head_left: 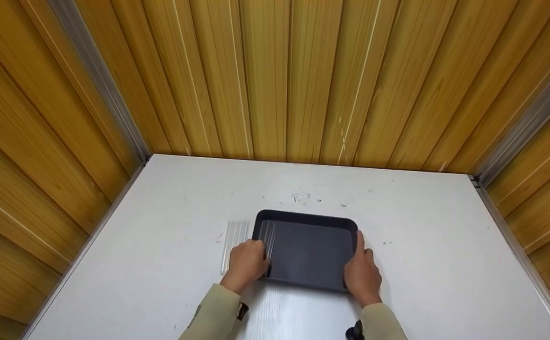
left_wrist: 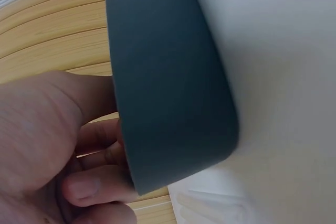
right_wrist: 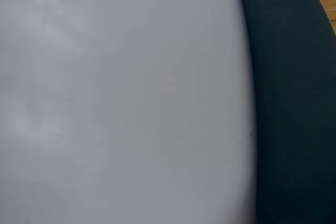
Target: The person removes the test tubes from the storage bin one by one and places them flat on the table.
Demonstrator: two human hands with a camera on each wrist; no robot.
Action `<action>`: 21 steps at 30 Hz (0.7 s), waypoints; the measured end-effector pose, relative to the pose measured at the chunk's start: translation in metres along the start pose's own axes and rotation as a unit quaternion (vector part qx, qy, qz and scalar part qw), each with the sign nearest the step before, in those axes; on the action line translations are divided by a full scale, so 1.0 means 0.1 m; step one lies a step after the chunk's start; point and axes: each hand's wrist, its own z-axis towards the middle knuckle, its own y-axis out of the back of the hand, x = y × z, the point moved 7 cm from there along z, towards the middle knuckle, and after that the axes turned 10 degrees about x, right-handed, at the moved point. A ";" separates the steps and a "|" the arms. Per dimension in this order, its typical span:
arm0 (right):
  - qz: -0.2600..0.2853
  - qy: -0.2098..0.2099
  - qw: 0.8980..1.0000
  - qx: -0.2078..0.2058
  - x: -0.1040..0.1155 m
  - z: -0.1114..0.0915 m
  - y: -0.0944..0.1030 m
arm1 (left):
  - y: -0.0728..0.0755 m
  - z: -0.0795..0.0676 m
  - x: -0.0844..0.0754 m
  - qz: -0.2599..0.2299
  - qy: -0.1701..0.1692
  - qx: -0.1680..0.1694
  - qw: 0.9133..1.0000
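A dark grey rectangular tray (head_left: 305,216) lies on the white table (head_left: 412,245) in the head view. My left hand (head_left: 249,260) grips the tray's left side near the front corner. In the left wrist view its fingers (left_wrist: 92,184) curl under the tray's outer wall (left_wrist: 168,77). My right hand (head_left: 361,267) holds the right side, thumb lying along the rim. The right wrist view shows only the tray wall (right_wrist: 296,103) and the table (right_wrist: 121,98). Clear thin rods (head_left: 235,242) lie on the table just left of the tray, and a few more rods (head_left: 269,234) lie inside it at the left.
Wooden slat walls (head_left: 275,80) close in the table at the back and on both sides, with metal corner strips (head_left: 100,80). Small scuff marks (head_left: 302,198) dot the table behind the tray. Both sleeves are beige.
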 end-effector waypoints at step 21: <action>0.003 -0.013 1.000 -0.006 0.00 -0.01 -0.01 | -0.10 0.00 -0.13 0.076 -0.008 -0.036 0.996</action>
